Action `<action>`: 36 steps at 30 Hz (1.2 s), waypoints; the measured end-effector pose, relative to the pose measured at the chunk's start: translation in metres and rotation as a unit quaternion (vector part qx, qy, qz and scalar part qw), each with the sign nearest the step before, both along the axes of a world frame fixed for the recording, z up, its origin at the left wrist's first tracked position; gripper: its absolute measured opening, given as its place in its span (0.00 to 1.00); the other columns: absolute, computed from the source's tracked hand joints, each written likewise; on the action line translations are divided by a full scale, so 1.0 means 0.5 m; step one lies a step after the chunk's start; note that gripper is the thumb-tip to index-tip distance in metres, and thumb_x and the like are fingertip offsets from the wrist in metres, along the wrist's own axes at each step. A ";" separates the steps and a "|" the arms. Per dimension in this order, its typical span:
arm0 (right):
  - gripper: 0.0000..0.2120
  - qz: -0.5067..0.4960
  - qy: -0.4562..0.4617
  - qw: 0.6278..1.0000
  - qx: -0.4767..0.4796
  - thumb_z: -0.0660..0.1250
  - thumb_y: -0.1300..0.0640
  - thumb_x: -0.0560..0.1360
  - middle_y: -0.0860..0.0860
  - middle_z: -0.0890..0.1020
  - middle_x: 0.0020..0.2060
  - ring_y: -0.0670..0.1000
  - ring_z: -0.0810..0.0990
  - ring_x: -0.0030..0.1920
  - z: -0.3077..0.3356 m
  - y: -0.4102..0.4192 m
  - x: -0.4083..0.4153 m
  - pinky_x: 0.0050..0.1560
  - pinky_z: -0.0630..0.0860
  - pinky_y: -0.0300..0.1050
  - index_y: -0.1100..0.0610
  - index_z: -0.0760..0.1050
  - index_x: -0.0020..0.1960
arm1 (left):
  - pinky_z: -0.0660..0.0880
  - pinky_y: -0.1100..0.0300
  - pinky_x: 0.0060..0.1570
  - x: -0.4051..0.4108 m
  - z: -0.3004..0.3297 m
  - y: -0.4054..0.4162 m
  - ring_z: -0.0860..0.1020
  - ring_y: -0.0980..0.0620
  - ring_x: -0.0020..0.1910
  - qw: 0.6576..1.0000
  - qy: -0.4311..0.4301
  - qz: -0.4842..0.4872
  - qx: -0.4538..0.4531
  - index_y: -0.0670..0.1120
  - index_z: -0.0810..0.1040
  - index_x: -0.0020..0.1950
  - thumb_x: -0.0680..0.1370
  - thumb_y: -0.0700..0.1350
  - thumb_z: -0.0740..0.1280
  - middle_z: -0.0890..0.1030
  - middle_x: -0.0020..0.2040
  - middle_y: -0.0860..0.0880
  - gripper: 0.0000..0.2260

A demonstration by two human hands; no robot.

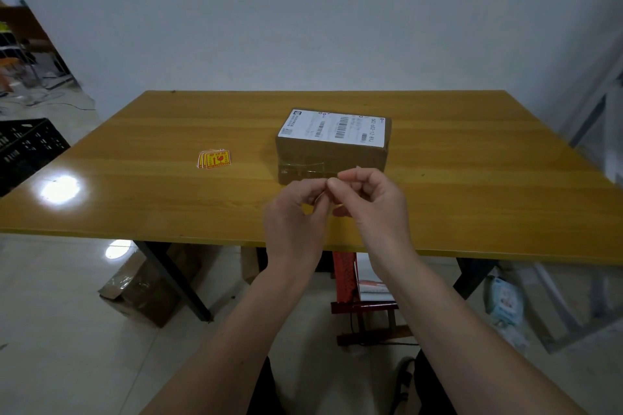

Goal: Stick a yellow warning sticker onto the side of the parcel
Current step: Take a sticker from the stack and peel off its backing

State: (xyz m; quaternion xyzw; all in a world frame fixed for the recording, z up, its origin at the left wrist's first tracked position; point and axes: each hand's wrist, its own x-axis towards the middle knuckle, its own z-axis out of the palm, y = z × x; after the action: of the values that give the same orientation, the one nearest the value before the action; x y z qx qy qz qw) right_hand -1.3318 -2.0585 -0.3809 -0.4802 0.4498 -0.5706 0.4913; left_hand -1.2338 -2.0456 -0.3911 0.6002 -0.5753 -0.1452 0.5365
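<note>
A brown cardboard parcel (332,148) sits on the yellow wooden bench (168,195), a little right of centre, with a white shipping label (333,127) covering its top and clear tape across the side facing the person. Well apart from it, at about nine o'clock from the parcel, a small stack of yellow warning stickers (215,159) with red print lies flat on the bench.

Both hands hover over the near part of the bench, at six o'clock from the parcel and just in front of its taped side. The left hand (296,212) and right hand (371,200) meet at the fingertips, thumbs and forefingers pinched together, the other fingers curled in. The grip of each hand is closed tight around something very small between them; it is hidden by the fingers, and I cannot tell what it is. Neither hand touches the parcel.

A black plastic crate (23,152) stands on the floor at the bench's left, and a cardboard box (141,290) lies under the bench.
</note>
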 end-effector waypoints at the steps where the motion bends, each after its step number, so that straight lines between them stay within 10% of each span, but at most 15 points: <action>1: 0.06 0.000 -0.006 1.000 0.001 0.71 0.62 0.71 0.54 0.81 0.37 0.46 0.80 0.36 0.001 0.000 0.000 0.35 0.78 0.36 0.61 0.78 0.47 | 0.73 0.73 0.40 0.000 0.000 0.001 0.78 0.61 0.39 1.000 -0.004 -0.001 -0.004 0.55 0.82 0.45 0.73 0.43 0.70 0.81 0.38 0.59 0.06; 36: 0.07 -0.004 0.000 1.000 -0.017 0.73 0.66 0.69 0.52 0.83 0.31 0.44 0.79 0.31 0.014 0.006 -0.008 0.37 0.78 0.34 0.55 0.83 0.43 | 0.73 0.74 0.41 -0.003 0.016 0.011 0.79 0.64 0.38 0.996 0.077 -0.049 0.004 0.64 0.78 0.38 0.72 0.42 0.71 0.80 0.34 0.63 0.15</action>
State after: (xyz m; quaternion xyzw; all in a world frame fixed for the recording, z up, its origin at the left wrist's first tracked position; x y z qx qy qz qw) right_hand -1.3356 -2.0557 -0.3738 -0.4867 0.4416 -0.5804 0.4809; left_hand -1.2354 -2.0400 -0.3833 0.5604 -0.5604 -0.2197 0.5689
